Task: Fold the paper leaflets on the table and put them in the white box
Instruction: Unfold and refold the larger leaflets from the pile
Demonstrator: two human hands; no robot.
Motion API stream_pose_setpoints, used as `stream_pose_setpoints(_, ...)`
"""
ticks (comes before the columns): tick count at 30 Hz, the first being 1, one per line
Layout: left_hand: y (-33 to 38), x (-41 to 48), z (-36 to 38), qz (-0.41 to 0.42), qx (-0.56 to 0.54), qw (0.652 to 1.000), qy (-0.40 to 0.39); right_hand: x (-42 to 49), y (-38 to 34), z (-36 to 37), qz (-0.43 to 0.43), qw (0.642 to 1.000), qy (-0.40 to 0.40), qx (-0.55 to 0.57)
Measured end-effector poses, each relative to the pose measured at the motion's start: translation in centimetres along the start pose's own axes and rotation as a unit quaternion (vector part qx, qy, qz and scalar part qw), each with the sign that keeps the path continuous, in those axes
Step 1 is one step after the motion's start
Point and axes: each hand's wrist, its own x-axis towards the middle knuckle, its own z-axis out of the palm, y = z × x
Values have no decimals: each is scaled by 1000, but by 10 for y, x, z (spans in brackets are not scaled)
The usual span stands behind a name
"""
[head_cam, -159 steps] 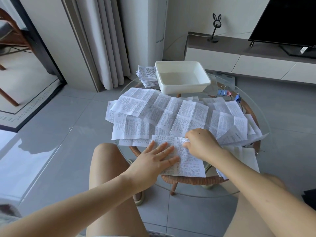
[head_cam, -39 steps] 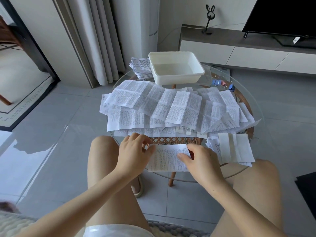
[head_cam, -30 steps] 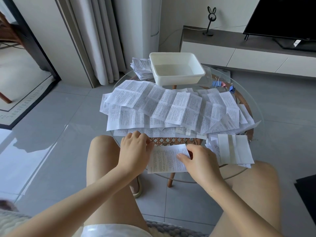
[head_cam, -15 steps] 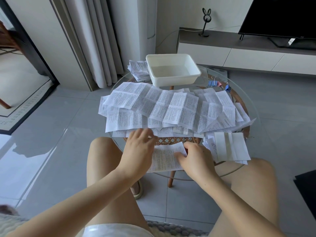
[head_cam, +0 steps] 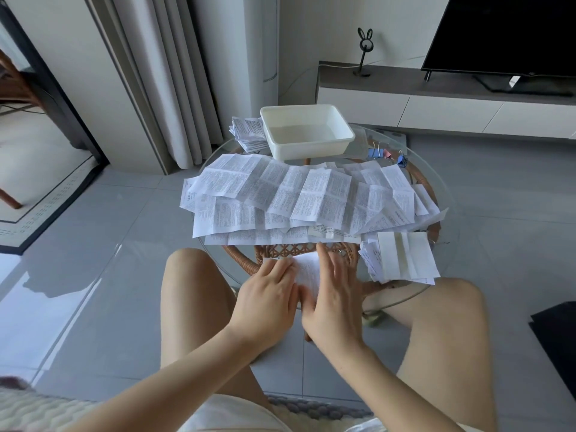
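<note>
Both hands have come closer together since half a second ago, and the leaflet [head_cam: 307,271] between them now shows narrower at the near edge of the glass table [head_cam: 447,226]. The left hand [head_cam: 268,294] rests on its left part and the right hand [head_cam: 333,294] presses flat on its right part, fingers nearly straight, neither one curled around the paper. The white box [head_cam: 308,149] stands at the far side, well apart from the hands, behind the spread of unfolded leaflets [head_cam: 280,198], with a small stack of leaflets [head_cam: 247,134] just beside it on the left
</note>
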Motion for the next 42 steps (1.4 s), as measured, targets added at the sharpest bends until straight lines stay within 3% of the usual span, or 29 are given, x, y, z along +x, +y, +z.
stream_pose_setpoints(3, -1, 0, -1, 8, 16, 1000, 0, -6, 7, -1, -10, 999, 35, 16)
stream_pose_setpoints(6, -4, 0, -2, 15, 20, 1000, -20, -9, 16, -3, -2, 993, 54, 108)
stream_pose_setpoints(12, -11, -1, -5, 35, 7, 998, -44, 2, 23, -17, 39, 985, -50, 160)
stream_pose_setpoints(20, -28, 0, -14, 93, 8, 989, -111, 25, 22, -46, -16, 965, -261, -3)
stream_pose_setpoints(25, -31, -2, -16, 114, 27, 984, -136, 19, 22, -53, -139, 939, -248, -193)
stream_pose_setpoints(29, -35, -4, -11, 123, 10, 979, -162, 21, 23, -59, -177, 908, -257, -280)
stream_pose_setpoints(35, -39, -7, -15, 140, 29, 973, -180, 19, 28, -51, -108, 930, -284, -208)
stream_pose_setpoints(42, -57, -1, -15, 235, 38, 964, -118, 16, 23, -54, -91, 945, -253, -188)
